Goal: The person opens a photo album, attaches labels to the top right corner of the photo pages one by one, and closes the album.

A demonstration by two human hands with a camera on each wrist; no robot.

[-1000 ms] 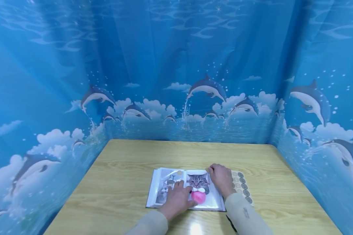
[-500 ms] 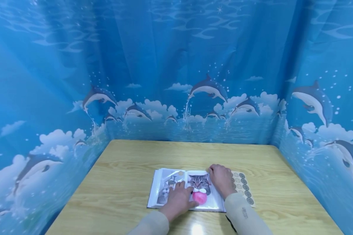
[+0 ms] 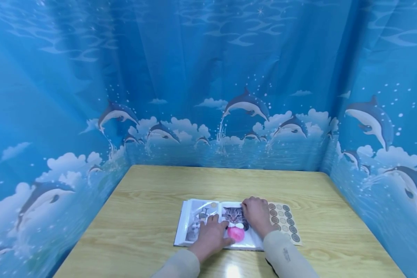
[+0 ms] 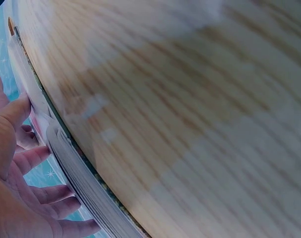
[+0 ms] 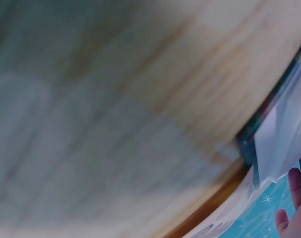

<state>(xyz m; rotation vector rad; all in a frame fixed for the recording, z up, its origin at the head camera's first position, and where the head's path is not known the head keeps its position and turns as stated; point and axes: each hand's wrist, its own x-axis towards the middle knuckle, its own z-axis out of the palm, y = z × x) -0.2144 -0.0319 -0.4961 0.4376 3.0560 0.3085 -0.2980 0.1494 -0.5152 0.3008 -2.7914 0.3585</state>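
A photo album (image 3: 251,241) lies spread out on the wooden table. Its right page shows a cat picture (image 3: 233,214) with a pink ball (image 3: 235,234). On the left page is a grey picture (image 3: 194,227), with a small round tan sticker (image 3: 213,205) near its top. My left hand (image 3: 210,235) rests across the middle of the album, fingers spread. My right hand (image 3: 258,214) touches the upper right of the right page, beside the cat's ear; whatever is under its fingertips is hidden. In the right wrist view, those fingers (image 5: 297,187) look fairly straight.
A sheet of round stickers (image 3: 288,224) in brown, tan and grey lies right of the album, partly behind my right hand. Blue dolphin-print curtains (image 3: 208,77) enclose the table (image 3: 153,193) at the back and sides.
My right hand has shifted slightly left from the album's upper right corner onto the page, uncovering more of the sticker sheet. The left hand stays in place on the album.
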